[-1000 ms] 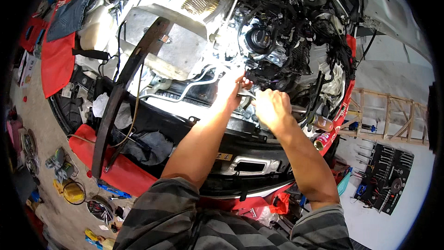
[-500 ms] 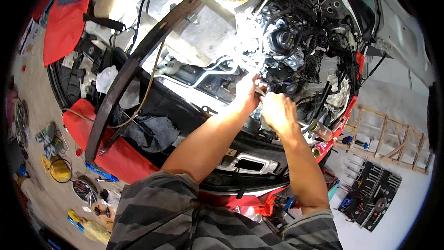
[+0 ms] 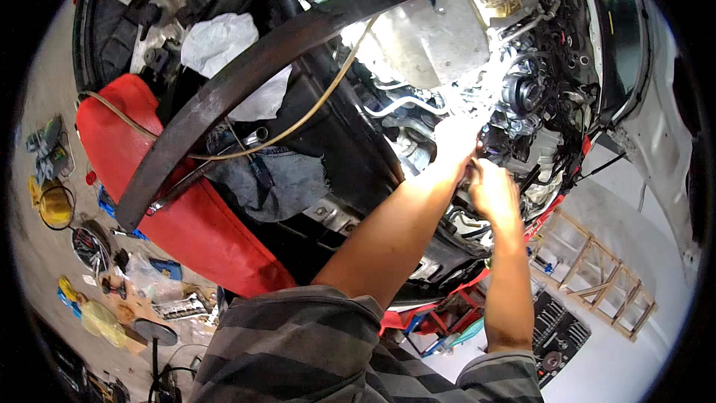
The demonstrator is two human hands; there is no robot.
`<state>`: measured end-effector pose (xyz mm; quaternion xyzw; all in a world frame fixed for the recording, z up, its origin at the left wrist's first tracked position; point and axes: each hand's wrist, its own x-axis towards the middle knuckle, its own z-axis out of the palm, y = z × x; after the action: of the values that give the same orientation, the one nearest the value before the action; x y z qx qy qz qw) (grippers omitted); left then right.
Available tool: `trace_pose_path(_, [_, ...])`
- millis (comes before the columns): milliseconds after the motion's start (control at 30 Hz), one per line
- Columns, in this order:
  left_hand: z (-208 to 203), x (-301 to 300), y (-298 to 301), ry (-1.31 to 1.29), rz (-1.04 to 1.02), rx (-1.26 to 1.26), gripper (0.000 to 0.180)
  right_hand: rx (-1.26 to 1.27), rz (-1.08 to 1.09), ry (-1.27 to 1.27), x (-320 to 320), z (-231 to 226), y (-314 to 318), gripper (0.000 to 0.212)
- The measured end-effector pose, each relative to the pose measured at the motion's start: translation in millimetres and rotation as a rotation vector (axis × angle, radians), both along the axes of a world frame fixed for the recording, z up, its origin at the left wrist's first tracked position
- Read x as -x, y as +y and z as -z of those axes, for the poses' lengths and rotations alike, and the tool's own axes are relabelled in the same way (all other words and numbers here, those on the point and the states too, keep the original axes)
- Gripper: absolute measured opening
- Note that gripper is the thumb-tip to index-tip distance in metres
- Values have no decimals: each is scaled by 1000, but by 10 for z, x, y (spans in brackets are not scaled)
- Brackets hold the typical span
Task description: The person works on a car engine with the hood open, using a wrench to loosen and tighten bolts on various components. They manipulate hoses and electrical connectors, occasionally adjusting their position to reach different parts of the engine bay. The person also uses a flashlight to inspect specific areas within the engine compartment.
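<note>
Both my hands are down in a car's engine bay, close together beside the brightly lit engine (image 3: 522, 93). My left hand (image 3: 456, 142) has its fingers curled, and glare washes out much of it. Just nearer and to the right, my right hand (image 3: 494, 190) is closed, its fingers almost touching the left ones. Whatever lies between the fingers is too small and hidden to name. A bent silver pipe (image 3: 406, 107) runs to the left of my left hand. Black hoses and wiring surround the engine.
A long curved dark bar (image 3: 298, 41) crosses the bay at left, with a thin tan hose (image 3: 317, 108) beneath it. A red cover (image 3: 201, 224), grey cloth (image 3: 287, 186) and white plastic (image 3: 218, 43) lie there. A wooden ladder (image 3: 597, 272) and tool set (image 3: 559, 336) are at right.
My view has shifted, so the hands and engine sit farther right and the bar looks larger. Both hands stay close together at the engine. The can and jar by my right forearm no longer show.
</note>
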<state>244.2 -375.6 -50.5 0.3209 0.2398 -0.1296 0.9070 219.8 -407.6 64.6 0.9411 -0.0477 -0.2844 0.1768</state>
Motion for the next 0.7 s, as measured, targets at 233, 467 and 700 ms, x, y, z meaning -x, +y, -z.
trace_pose_path(233, [-52,-18,-100,274,-135,517,7,-182,-41,-79,38,82,-293,24])
trace_pose_path(467, [-147,-54,-32,199,-44,395,6,-432,-65,-219,221,497,-651,17])
trace_pose_path(700, [177,-79,-36,197,7,306,9,-84,-43,-200,-31,13,136,25])
